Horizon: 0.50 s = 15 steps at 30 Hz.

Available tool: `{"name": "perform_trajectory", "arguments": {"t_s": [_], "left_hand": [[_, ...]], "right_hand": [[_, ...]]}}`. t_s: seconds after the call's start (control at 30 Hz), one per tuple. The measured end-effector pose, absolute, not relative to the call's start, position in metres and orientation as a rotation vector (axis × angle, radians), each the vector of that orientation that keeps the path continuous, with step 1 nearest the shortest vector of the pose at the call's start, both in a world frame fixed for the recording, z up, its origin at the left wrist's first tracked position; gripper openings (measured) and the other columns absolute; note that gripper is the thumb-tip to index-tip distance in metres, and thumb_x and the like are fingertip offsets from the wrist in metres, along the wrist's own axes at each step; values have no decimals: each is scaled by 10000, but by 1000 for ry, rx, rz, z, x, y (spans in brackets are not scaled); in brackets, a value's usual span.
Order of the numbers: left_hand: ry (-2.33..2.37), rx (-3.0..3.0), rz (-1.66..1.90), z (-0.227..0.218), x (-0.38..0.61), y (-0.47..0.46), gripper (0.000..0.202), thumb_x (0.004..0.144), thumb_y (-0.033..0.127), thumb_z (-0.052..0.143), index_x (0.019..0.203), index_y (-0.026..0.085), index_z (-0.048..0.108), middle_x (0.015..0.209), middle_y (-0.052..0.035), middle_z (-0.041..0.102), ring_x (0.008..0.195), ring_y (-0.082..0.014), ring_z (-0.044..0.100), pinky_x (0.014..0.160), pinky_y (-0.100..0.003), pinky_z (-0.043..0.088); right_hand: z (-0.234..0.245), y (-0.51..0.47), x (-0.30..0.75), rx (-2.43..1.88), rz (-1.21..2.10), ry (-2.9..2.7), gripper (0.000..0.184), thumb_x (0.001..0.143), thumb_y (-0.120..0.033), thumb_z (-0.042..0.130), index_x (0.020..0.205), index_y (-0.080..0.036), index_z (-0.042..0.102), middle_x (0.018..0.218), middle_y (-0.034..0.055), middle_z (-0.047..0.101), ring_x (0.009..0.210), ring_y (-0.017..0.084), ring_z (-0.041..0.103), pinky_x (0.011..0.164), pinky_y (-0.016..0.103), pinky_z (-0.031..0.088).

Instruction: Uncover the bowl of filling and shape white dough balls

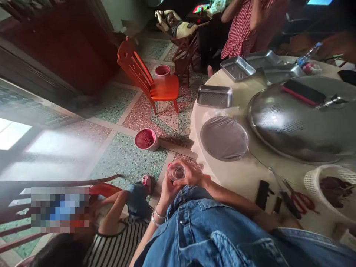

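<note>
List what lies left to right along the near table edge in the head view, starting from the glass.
glass in both hands → black case → red scissors → white basket

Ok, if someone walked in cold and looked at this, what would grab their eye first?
Probably the big perforated steel dish covering the right of the round table, and the bright orange chair on the patterned floor at upper middle. Low in the centre, both hands, the left hand and the right hand, cup a small clear glass above a denim sleeve.
</note>
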<state>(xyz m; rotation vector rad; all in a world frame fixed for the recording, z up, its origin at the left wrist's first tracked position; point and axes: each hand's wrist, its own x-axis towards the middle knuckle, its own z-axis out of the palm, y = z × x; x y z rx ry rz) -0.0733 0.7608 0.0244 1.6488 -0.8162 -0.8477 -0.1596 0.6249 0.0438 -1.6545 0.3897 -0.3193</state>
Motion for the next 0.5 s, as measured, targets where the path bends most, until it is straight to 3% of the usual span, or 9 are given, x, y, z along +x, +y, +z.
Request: {"name": "perform_trajectory", "arguments": {"t_s": [0.2, 0.5], "left_hand": [[-974, 1617, -916, 23, 56, 693, 508, 873, 400, 608, 1308, 176, 473, 1202, -102, 588, 1024, -218, 610, 901, -454, 517], [-1376, 1472, -1077, 27, 159, 530, 436, 890, 385, 586, 1264, 173, 512, 1215, -99, 580, 1062, -222, 591, 923, -459, 504]], "right_hand": [[38, 587, -60, -1631, -485, 543, 437, 904, -417, 580, 1263, -182, 501, 1263, 99, 514, 1141, 230, 523, 978, 463, 467], [32, 494, 6, -1561, -778, 957, 541, 883, -428, 606, 1339, -192, 435, 1332, 109, 463, 1216, 269, 470, 1037, 529, 401]]}}
